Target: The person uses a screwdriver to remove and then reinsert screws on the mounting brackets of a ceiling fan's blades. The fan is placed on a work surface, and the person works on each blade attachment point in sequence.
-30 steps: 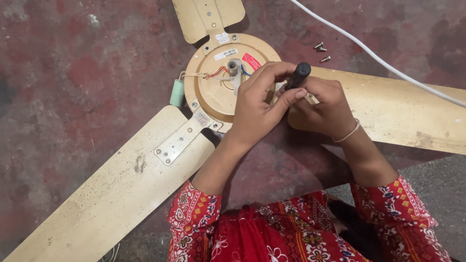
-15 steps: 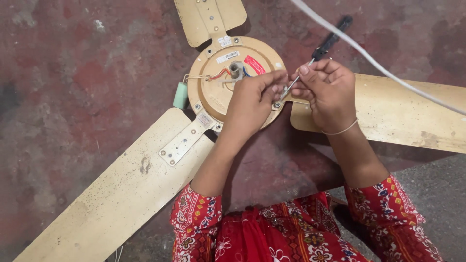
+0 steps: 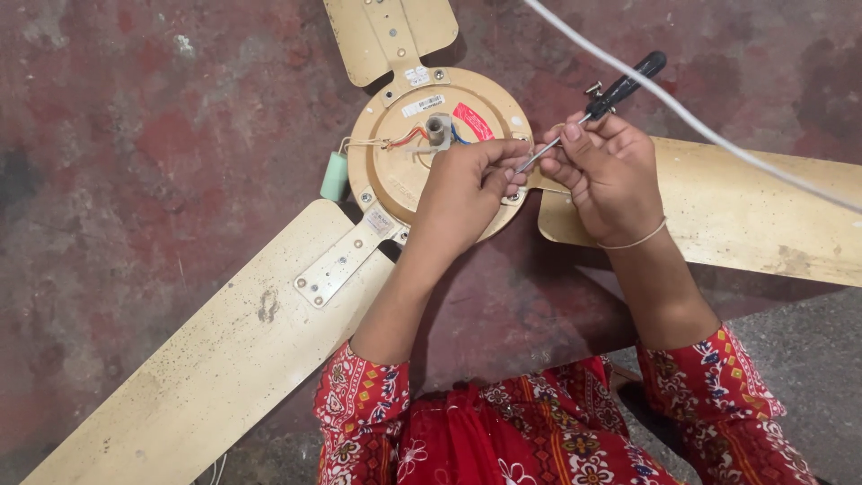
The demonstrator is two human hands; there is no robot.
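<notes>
A cream ceiling fan lies on a reddish floor, its round motor housing (image 3: 422, 166) facing up with red and blue wires near the centre shaft. My left hand (image 3: 467, 189) rests on the housing's right edge, fingers curled at the rim by the screwdriver's tip. My right hand (image 3: 606, 175) grips a black-handled screwdriver (image 3: 603, 97) by its shaft, the tip slanting down-left to the housing rim beside my left fingers. What the left fingertips pinch is hidden.
Three cream blades spread out: one to the lower left (image 3: 206, 359), one at the top (image 3: 391, 31), one to the right (image 3: 754, 211). A pale green capacitor (image 3: 334, 175) hangs left of the housing. A white cable (image 3: 700, 135) crosses the upper right. Loose screws (image 3: 593, 88) lie by the screwdriver.
The screwdriver has tilted from nearly upright in my fist to slanted, its handle now pointing up-right. Both hands shifted slightly toward the housing's right rim.
</notes>
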